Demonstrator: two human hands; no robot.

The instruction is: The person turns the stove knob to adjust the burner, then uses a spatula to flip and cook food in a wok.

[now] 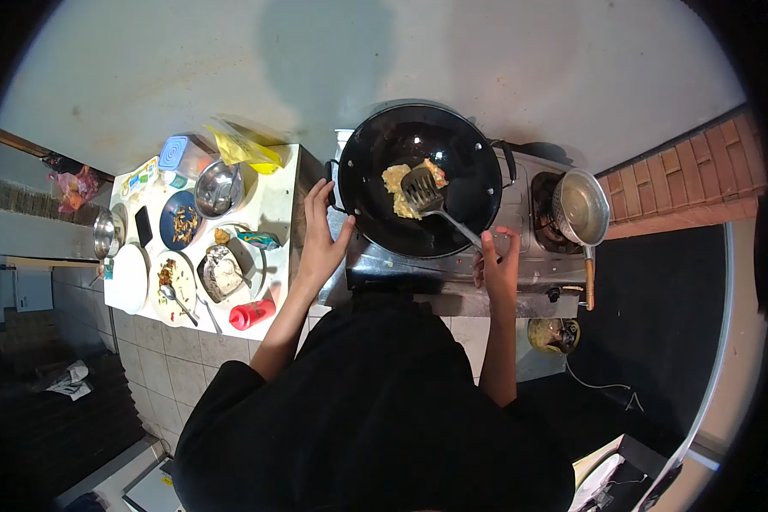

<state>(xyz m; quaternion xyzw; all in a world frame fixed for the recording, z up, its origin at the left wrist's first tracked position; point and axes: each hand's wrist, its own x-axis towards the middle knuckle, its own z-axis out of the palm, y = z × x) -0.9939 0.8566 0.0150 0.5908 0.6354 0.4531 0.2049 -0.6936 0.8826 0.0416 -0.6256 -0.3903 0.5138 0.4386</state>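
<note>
A: "Hands?"
B: "Right hand (498, 260): fingers closed around the spatula (459, 226). Left hand (322, 239): fingers open beside the wok (465, 141); contact unclear."
A: "Food (394, 177)?"
B: "Inside the wok, partly hidden by the spatula's slotted head."
A: "Surroundings?"
B: "Right: saucepan (582, 205) on the stove (452, 271), handle pointing frontward. Left: crowded worktop (283, 205), with red bottle (252, 314) nearest, then steel bowl (218, 188), yellow bag (247, 151) farthest."
</note>
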